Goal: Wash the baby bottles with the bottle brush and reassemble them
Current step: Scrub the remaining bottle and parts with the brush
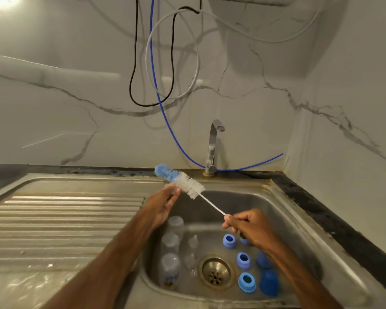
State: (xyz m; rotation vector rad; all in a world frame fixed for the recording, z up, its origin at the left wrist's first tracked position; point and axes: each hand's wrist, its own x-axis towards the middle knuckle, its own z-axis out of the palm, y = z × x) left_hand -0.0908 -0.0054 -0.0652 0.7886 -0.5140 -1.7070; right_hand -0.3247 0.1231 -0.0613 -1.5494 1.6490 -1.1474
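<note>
In the head view, the right hand (247, 228) is pinching the twisted wire stem of the white-bristled, blue-sponge-tipped bottle brush (187, 185) above the stainless steel sink (283, 215). The left hand (163, 206) is touching its bristles with nearly straight fingers. The clear plastic baby bottles (171, 241), blue screw rings (243, 259) and blue caps (269, 283) are lying apart in the basin, so scrubbing and reassembly are seemingly yet to come.

right hand (245, 224) gripping bottle brush (188, 186) handle, left hand (163, 206) touching bristles, bottles (170, 241) in sink (270, 210)
</note>
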